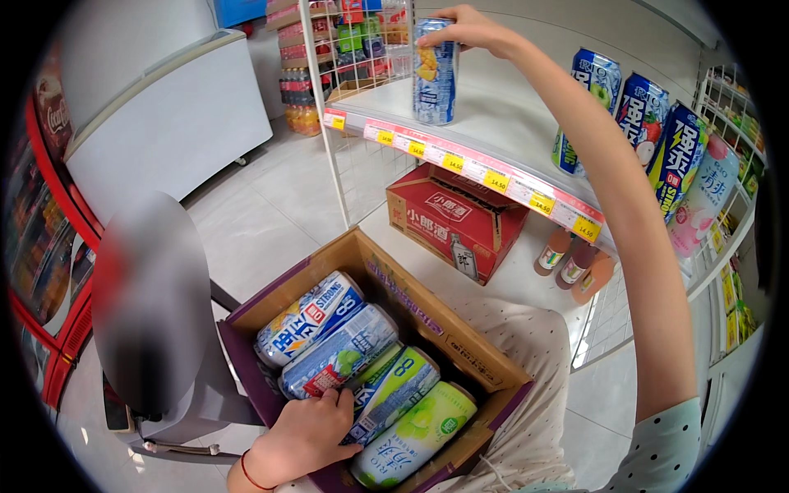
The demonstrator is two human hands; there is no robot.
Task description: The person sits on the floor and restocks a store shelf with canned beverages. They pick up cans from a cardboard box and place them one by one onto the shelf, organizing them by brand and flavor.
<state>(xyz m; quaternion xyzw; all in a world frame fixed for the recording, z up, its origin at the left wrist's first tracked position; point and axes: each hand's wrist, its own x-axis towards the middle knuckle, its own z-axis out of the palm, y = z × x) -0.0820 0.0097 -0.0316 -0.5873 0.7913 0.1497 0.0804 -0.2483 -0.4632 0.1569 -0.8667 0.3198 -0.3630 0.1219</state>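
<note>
My right hand is closed around the top of a blue drink can with yellow fruit pictured on it. That can stands upright near the left end of the white shelf. Down in a cardboard box, several tall cans lie on their sides. My left hand grips the near end of a blue-and-green can there. Beside it lie a pale green can, a blue can with green fruit, and a white-and-blue can.
At the shelf's right end stand several RIO cans. Price labels line the shelf front. Below are a red carton and bottles. A white chest freezer, a red drinks cooler and a grey object occupy the left.
</note>
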